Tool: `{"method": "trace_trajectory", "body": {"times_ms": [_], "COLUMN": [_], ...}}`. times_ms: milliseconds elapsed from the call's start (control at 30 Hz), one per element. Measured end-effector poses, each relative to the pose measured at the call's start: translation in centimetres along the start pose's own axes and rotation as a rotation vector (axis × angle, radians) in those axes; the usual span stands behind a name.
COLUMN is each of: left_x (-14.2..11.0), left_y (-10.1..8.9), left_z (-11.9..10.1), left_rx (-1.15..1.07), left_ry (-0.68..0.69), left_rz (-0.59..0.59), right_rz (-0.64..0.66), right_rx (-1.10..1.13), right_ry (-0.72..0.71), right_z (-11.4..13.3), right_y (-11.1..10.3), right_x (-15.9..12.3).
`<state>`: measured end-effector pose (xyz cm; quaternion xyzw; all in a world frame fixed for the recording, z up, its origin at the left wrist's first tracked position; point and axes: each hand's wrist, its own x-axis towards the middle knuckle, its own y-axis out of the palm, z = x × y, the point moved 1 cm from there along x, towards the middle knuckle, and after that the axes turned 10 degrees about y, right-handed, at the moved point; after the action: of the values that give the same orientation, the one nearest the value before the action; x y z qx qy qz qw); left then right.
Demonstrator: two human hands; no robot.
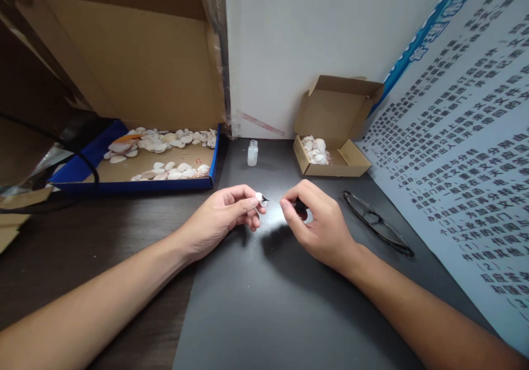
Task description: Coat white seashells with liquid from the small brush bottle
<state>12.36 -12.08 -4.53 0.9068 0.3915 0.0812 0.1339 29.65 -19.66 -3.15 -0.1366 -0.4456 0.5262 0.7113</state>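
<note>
Between the thumb and fingers of my left hand [225, 211] is a small white seashell [259, 197]. My right hand [320, 218] grips a small brush by its black cap-like handle [301, 208]. A thin stem runs from it toward the shell, and dark bristles [265, 198] touch or nearly touch the shell's right side; I cannot tell which. Past both hands, a small uncapped bottle [253, 154] with whitish contents stands upright on the table.
At the left, a blue-edged cardboard box [132, 185] holds many shells, its lid raised. A smaller open box [351, 166] with shells stands back right. Black-framed glasses [378, 221] lie right of my right hand. A printed sheet [467, 194] borders the right; a black cable [61, 147] loops far left.
</note>
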Motion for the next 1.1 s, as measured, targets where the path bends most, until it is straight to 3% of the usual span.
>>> {"method": "trace_trajectory", "body": {"times_ms": [400, 867, 1100], "left_x": [0.01, -0.17, -0.22], "left_y": [-0.14, 0.02, -0.14], "left_z": [0.15, -0.16, -0.09], "left_rx": [-0.006, 0.023, 0.246], "left_ry": [-0.013, 0.003, 0.117], "left_rz": [-0.035, -0.048, -0.035], "right_rz": [0.052, 0.095, 0.136], "right_rx": [0.028, -0.059, -0.087], "right_ry": [-0.033, 0.043, 0.071], "right_z": [0.13, -0.17, -0.08], "right_y": [0.11, 0.21, 0.29], "right_x": [-0.25, -0.26, -0.25]}}
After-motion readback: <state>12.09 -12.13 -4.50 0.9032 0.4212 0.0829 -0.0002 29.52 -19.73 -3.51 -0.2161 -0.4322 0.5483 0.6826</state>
